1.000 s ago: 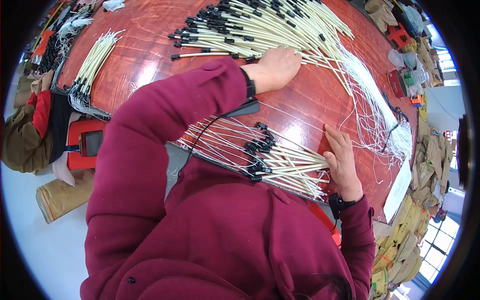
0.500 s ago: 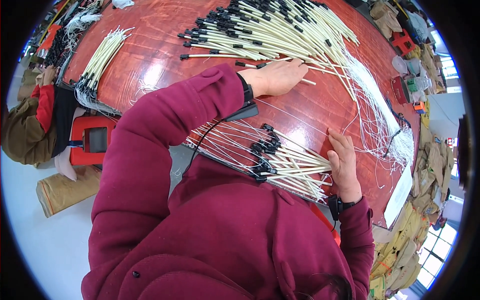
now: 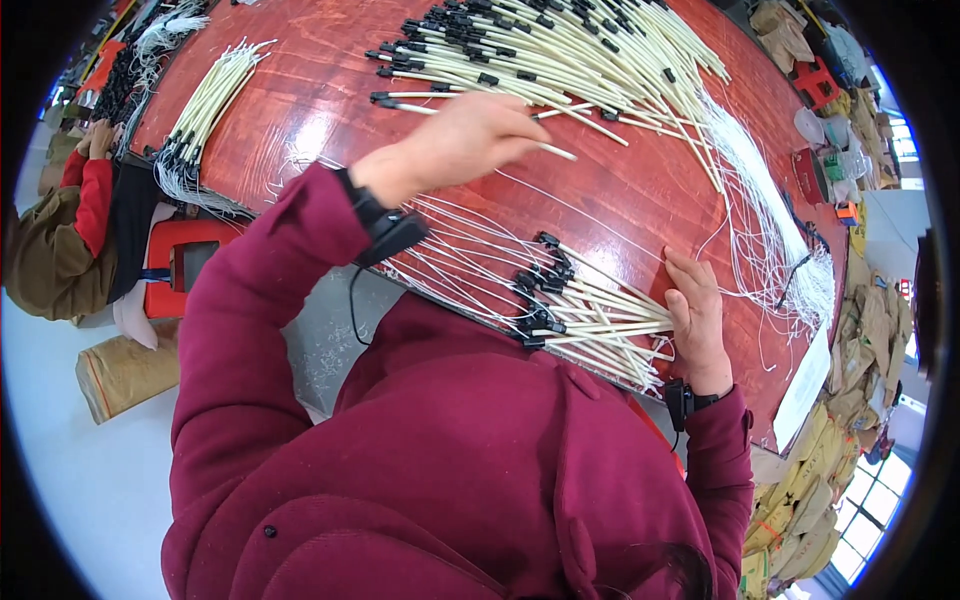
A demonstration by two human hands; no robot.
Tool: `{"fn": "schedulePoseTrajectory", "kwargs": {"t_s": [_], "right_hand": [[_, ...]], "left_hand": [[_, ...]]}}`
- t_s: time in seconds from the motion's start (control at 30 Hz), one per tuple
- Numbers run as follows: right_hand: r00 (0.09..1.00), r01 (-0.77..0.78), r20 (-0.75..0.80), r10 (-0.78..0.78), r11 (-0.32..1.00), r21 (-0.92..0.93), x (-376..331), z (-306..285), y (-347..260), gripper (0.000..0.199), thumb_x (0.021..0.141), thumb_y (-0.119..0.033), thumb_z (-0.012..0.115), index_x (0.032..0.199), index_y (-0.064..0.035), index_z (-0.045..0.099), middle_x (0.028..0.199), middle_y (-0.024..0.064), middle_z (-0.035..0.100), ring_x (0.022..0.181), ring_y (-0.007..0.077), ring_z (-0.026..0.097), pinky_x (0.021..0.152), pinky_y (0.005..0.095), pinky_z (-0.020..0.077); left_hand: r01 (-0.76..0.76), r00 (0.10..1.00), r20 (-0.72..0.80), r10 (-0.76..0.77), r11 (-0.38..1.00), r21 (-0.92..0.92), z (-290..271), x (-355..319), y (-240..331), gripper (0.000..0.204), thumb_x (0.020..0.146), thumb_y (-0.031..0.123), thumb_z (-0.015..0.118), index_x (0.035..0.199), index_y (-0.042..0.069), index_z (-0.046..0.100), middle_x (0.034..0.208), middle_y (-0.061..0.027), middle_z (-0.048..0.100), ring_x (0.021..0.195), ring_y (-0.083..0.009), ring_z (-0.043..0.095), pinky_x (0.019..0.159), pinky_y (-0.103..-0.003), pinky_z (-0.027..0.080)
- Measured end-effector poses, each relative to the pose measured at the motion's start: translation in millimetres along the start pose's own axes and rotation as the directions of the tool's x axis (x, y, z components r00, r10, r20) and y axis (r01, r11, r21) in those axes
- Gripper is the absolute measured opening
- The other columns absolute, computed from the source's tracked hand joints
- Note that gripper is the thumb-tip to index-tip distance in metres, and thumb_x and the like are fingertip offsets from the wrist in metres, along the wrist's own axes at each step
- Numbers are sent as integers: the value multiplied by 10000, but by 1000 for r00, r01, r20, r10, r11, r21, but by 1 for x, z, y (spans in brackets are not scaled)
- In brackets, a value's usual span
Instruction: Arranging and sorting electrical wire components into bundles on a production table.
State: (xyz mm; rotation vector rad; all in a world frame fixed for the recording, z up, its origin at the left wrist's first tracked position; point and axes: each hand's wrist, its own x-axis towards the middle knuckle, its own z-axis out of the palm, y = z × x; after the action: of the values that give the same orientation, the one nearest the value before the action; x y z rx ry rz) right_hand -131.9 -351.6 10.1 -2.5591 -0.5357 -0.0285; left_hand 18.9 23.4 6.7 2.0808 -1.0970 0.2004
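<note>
My left hand (image 3: 462, 145) is closed around a thin cream stick (image 3: 557, 152), whose bare end sticks out to the right of the fingers. The rest of the stick is partly hidden by the hand. A white string (image 3: 590, 218) slants from below this hand to the fingertips of my right hand (image 3: 697, 315). The right hand rests on the table's near right side, thumb apart from its fingers. Beside it lies a loose bundle of cream sticks with black clips (image 3: 600, 315), its white strings (image 3: 455, 250) trailing left over the near edge.
A large heap of clipped sticks (image 3: 590, 60) covers the far part of the red table (image 3: 320, 60). White strings (image 3: 800, 270) gather at the right, near a white sheet (image 3: 803, 392). Another bundle (image 3: 215, 95) lies far left. A person (image 3: 65, 240) sits beyond a red stool (image 3: 165, 290).
My left hand has moved left and slightly up, and the stick's bare end has moved left with it. My right hand stays in place beside the near bundle. The whole view has shifted a little.
</note>
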Motion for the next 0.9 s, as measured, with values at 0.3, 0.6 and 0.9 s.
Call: {"fn": "schedulePoseTrajectory", "kwargs": {"t_s": [0.3, 0.6, 0.9], "right_hand": [[999, 9, 33, -9, 1000, 1, -2, -1, -1, 565, 983, -389, 521, 1183, 125, 645, 1328, 214, 627, 1110, 353, 581, 1012, 413, 438], [1000, 1, 12, -1, 1000, 2, -1, 1, -4, 618, 977, -471, 556, 1159, 110, 660, 1306, 194, 633, 1115, 370, 573, 1015, 439, 422], [1000, 24, 7, -24, 999, -39, -2, 1, -5, 587, 969, -450, 583, 1159, 99, 662, 1309, 176, 626, 1120, 352, 570, 1005, 433, 418]], "left_hand": [[236, 971, 24, -238, 969, 76, -32, -67, -8, 155, 882, 93, 700, 1003, 10, 748, 877, -121, 670, 823, -308, 670, 720, -388, 527], [244, 963, 89, -256, 961, 127, -29, -68, -4, 185, 894, 17, 664, 1061, -30, 731, 910, -115, 676, 815, -273, 661, 718, -351, 523], [207, 971, 87, -221, 967, 146, -28, -68, -4, 191, 893, 24, 666, 1065, -27, 731, 917, -117, 673, 815, -275, 659, 713, -353, 522]]}}
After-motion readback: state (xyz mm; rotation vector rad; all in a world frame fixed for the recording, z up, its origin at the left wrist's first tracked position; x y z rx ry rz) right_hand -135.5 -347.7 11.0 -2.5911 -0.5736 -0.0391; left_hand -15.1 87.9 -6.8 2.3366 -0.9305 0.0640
